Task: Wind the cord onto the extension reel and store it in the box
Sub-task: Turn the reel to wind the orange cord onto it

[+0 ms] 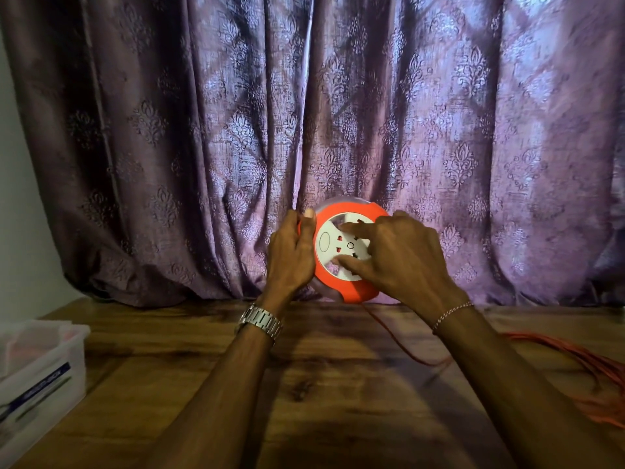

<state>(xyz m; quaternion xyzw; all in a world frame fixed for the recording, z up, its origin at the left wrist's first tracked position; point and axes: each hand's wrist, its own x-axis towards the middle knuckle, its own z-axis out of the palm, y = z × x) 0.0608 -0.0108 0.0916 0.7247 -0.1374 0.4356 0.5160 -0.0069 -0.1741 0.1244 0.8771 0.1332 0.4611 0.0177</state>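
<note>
An orange extension reel (351, 289) with a white socket face is held upright above the far side of the wooden table (304, 384), in front of the curtain. My left hand (292, 255) grips its left rim, thumb on the front edge. My right hand (402, 255) lies on the white socket face, with fingers and thumb spread across it. An orange cord (402, 346) runs from the reel's bottom across the table to a loose pile at the right edge (588, 370). A clear plastic box (37, 370) stands at the left.
A purple patterned curtain (338, 113) hangs right behind the table's far edge. A pale wall (20, 214) shows at the far left. The clear box carries a blue label on its side. The loose cord covers the table's right end.
</note>
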